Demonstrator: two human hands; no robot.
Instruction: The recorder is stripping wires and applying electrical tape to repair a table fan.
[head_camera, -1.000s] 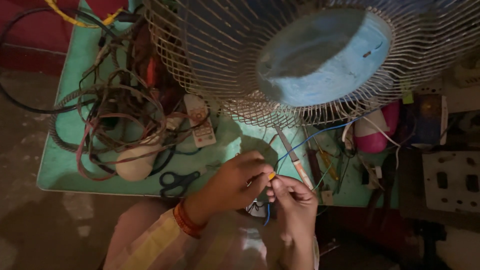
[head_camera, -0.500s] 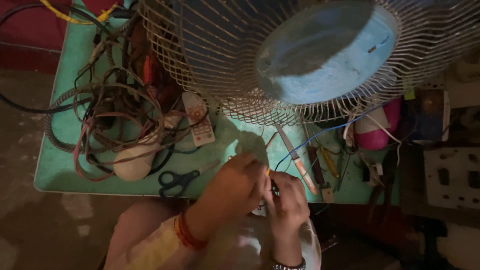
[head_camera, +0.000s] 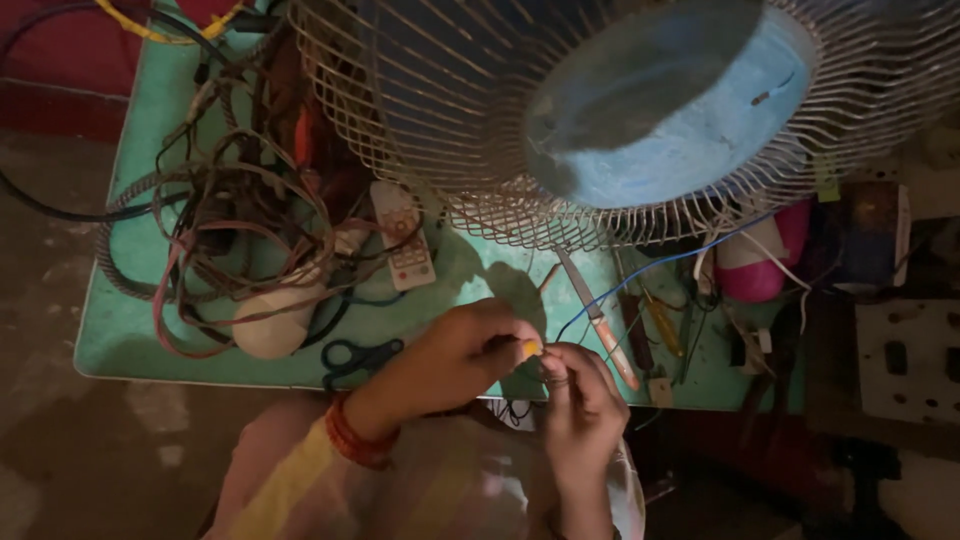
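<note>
Both hands meet fingertip to fingertip at the green table (head_camera: 130, 340) edge; left hand (head_camera: 455, 360) and right hand (head_camera: 580, 415) pinch a thin blue wire (head_camera: 650, 270) beneath the wire-caged fan (head_camera: 650, 110).

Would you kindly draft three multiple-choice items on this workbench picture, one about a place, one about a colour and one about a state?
1. Where do the scissors lie?
A. on the green table, near its front edge, left of the hands
B. on top of the fan cage
C. on the floor

2. What colour is the hub of the fan?
A. red
B. light blue
C. black

3. How are the left hand and right hand placed?
A. far apart at the table's ends
B. close together, fingertips meeting over something small
C. both flat on the table

Answers: 1 A, the dark scissors rest on the tabletop beside the tangle of cords. 2 B, the round centre behind the wire cage is pale blue. 3 B, both hands meet at the front edge, where a thin blue wire leads towards them.
</note>
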